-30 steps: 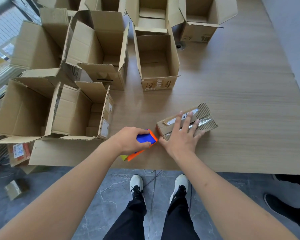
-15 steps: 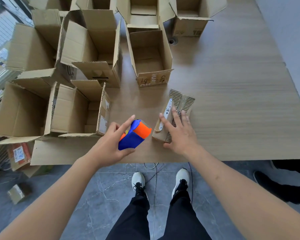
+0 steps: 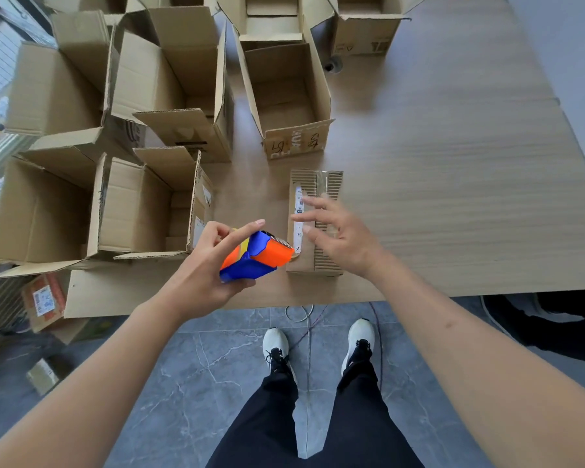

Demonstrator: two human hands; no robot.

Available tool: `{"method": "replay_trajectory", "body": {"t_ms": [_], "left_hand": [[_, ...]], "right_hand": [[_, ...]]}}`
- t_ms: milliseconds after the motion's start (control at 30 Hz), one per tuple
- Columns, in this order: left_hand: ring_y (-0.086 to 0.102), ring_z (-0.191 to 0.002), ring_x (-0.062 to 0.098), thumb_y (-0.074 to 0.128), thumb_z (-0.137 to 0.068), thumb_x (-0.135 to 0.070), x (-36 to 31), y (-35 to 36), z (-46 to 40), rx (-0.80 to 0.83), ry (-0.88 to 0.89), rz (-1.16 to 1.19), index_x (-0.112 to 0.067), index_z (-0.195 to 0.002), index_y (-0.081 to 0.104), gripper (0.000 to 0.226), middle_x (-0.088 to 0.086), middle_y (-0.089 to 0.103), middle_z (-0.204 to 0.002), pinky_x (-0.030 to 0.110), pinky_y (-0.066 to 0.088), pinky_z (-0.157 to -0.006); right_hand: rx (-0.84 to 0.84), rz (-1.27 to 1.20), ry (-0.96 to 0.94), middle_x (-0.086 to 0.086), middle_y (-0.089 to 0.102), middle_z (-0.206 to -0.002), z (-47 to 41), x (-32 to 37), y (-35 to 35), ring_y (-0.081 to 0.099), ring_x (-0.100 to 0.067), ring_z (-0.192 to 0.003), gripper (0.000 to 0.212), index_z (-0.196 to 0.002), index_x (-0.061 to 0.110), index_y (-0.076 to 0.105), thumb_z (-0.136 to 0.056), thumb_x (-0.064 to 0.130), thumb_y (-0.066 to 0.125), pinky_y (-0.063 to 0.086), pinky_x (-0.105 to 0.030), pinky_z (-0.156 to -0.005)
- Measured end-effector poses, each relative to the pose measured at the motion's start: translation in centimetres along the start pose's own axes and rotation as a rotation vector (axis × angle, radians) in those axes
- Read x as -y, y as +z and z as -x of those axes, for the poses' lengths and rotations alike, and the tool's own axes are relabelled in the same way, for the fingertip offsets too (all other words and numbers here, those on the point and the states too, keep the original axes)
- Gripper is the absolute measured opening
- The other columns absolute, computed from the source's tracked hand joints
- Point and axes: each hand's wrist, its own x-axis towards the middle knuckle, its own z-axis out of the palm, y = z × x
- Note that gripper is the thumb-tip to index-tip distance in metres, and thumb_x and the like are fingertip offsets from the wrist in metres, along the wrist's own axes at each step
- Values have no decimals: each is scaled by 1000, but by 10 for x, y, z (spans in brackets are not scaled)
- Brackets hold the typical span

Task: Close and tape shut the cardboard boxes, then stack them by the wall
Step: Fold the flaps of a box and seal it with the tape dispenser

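Matt corrugated cardboard boxes (image 3: 169, 96), glossy plastic tape dispenser (image 3: 255, 256), wood-grain table (image 3: 453, 163).

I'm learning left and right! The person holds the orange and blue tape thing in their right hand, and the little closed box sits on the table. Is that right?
Almost. The head view shows the tape dispenser in the left hand, not the right. The right hand is open over the small closed box, which does sit on the table.

One orange-and-blue plastic tape dispenser (image 3: 255, 256) and one small closed corrugated cardboard box (image 3: 321, 184) are on view, the box lying on the single wooden counter (image 3: 453, 163). At least seven open brown cardboard boxes (image 3: 284, 96) crowd the counter's far and left parts; the exact number cannot be told where they overlap and run past the edge. There are two bare hands, two white shoes (image 3: 276, 349), and two small cardboard parcels (image 3: 44, 298) on the grey floor.
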Motion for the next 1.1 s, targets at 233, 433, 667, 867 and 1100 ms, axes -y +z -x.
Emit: {"method": "replay_trajectory", "body": {"t_ms": [233,433,667,867,1100], "left_hand": [[51,-106,17,88,-78,-16,-13,-10,-4,27,107,-73,-46,-153,36,96,-2,35,-121,22,44,-94],[53,-106,20,88,-78,-18,-22,-10,-7,52,161,-107,-50,-151,35,96,-1,36,-124,30,48,-94],[49,-105,18,86,-80,-20,-26,-9,-8,100,201,-153,-49,-152,34,94,-1,36,-125,26,48,-91],[49,-102,18,85,-81,-21,-27,-10,-11,136,180,-171,-47,-153,34,92,-2,35,-125,31,51,-88],[48,-103,17,83,-84,-20,-30,-10,-14,206,177,-177,-48,-156,28,96,-3,34,-126,28,49,-89]], "right_hand": [[232,-450,146,-20,75,-108,9,36,-13,72,-27,-96,27,-118,3,74,-96,16,70,61,-36,-88],[318,-423,147,-24,74,-103,6,40,-21,68,-26,-90,25,-108,11,78,-85,19,82,55,-50,-96],[316,-442,160,-18,75,-102,6,33,-23,69,-24,-90,14,-106,12,79,-94,16,73,58,-51,-92],[380,-556,285,-15,73,-105,8,29,-27,70,-31,-94,34,-112,11,76,-109,26,46,58,-46,-94],[286,-464,245,-17,75,-98,11,26,-22,73,-25,-83,17,-105,6,77,-95,19,73,62,-36,-78]]}}
